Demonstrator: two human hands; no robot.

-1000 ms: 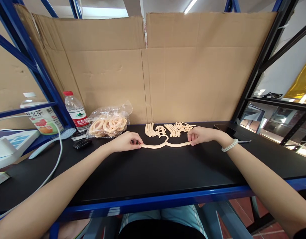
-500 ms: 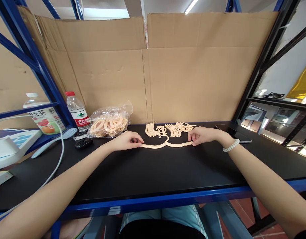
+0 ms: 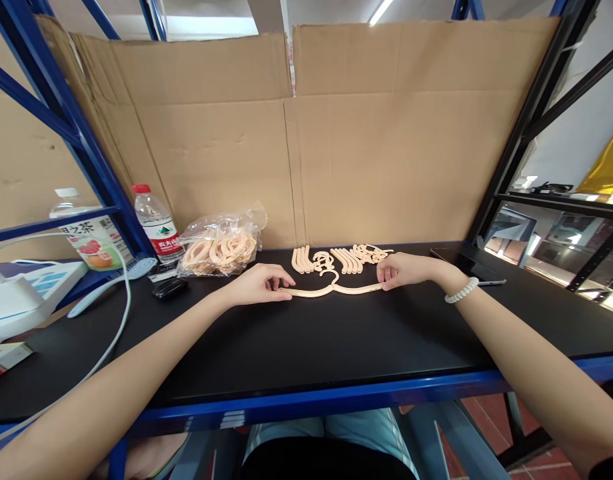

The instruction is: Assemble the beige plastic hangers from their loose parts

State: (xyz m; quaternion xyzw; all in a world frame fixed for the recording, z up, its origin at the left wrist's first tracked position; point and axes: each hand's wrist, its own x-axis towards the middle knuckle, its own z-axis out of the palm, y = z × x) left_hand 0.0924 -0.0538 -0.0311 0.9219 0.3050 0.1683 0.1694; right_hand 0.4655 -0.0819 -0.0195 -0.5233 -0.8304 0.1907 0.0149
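A cream-coloured clothes hanger [image 3: 357, 290] lies across the black tabletop in front of me, its hook pointing away. At its left end is my left hand [image 3: 261, 284], thumb and fingers closed around the tip of that arm. My right hand [image 3: 405, 271], with a beaded bracelet on the wrist, pinches the tip of the other arm. Just behind the hanger lie a row of curved cream pieces [image 3: 301, 260], some small hook-shaped pieces [image 3: 322, 261], a second row of curved pieces [image 3: 346, 261] and a loose pile of similar parts [image 3: 370, 253].
A clear plastic bag [image 3: 221, 247] of cream rings sits behind my left hand, near a red-capped water bottle [image 3: 159, 227]. A black mouse-like object [image 3: 169, 288], white cable [image 3: 124, 307] and power strip [image 3: 16, 300] are left. A phone [image 3: 456, 261] lies right; cardboard [image 3: 386, 133] stands behind.
My left hand has shifted slightly right along the hanger, and its fingers have opened a little around the tip. My right hand stays at the other end, and the hanger has hardly moved.
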